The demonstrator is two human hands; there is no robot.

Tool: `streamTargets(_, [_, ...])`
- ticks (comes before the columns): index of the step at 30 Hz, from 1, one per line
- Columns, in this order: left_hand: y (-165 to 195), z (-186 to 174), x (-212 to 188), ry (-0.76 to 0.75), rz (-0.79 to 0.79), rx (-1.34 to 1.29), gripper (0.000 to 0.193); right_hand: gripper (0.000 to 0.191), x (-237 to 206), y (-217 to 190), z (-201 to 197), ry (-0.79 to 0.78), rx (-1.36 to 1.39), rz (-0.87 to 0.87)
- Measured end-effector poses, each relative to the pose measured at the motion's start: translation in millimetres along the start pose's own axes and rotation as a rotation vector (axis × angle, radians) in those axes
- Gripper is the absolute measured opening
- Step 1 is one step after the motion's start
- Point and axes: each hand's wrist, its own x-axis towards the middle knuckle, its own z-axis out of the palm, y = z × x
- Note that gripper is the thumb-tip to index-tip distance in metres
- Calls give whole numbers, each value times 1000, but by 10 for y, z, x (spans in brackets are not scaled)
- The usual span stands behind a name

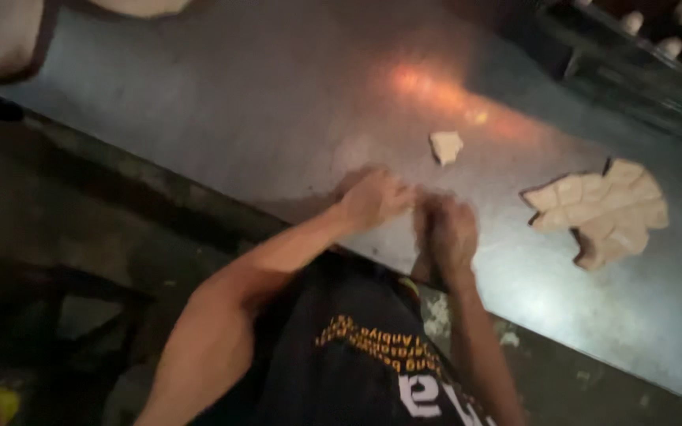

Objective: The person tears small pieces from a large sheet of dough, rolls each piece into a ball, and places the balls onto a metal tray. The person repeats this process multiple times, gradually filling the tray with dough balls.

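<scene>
Both hands are pressed close together on the dull grey metal desk (278,102) near its front edge, the left hand (372,197) curled with fingers bent down and the right hand (451,233) just beside it at 4 o'clock, also curled; motion blur hides what lies between them, so I cannot tell whether they grip anything or only press on the surface. The small pale torn scrap of flat dough (446,146) lies apart from the hands at about 1 o'clock, and the larger pale sheet of dough scored into squares (605,209) sits well apart at 3 o'clock. As a judgement, the risk is that whatever is worked so near the desk's edge gets pushed off toward the person's dark printed shirt (357,355) and the dim floor below. The light is poor, and a hasty sweep of the right forearm could also drag or tear the scored sheet.
</scene>
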Motion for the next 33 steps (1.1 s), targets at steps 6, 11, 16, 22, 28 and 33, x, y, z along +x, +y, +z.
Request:
streamTargets(6, [-369, -373, -420, 317, 36, -8, 25, 9, -50, -27, -466, -44, -66, 134])
streamTargets(11, [12, -288, 145, 381, -118, -110, 17, 8, 476, -72, -151, 93, 10, -89])
streamTargets(16, [133, -368, -429, 395, 63, -359, 21, 7, -88, -329, -368, 44, 94, -34])
streamTargets(22, [-406, -487, -276, 279, -168, -125, 15, 11, 215, 198, -455, 1, 20, 257])
streamTargets(28, [468, -430, -176, 260, -110, -253, 18, 12, -67, -286, -214, 21, 107, 86])
streamTargets(33, [-13, -763, -465, 123, -290, -155, 20, 8, -70, 99, -859, -103, 134, 142])
